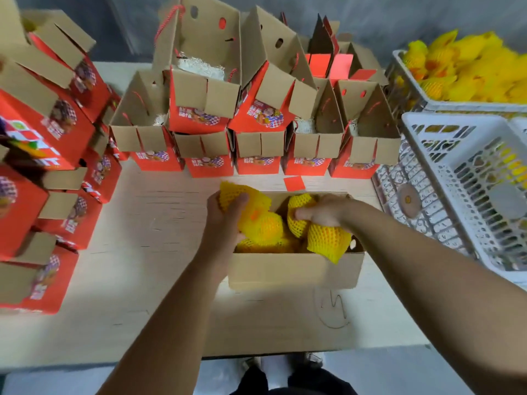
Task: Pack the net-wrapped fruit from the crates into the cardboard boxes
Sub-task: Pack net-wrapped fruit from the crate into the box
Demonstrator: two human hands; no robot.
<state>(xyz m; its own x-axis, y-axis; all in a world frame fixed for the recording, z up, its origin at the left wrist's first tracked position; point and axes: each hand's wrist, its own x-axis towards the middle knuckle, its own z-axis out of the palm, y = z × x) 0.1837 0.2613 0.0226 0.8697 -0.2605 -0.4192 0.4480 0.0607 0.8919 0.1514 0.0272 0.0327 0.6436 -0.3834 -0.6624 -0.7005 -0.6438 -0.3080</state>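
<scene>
Yellow-netted fruit (258,220) gripped by both hands (left (228,220), right (325,212)) over cardboard box (293,270).

Stacked red boxes (34,155) at the left of the frame are smeared by motion blur and cut off by the edge, their printed labels unreadable. At upper right, a crate (413,81) of yellow net-wrapped fruit (467,69) runs out of frame, individual pieces indistinct. In the open cardboard box (293,269) at center, both hands cover much of the fruit, hiding the count.
</scene>
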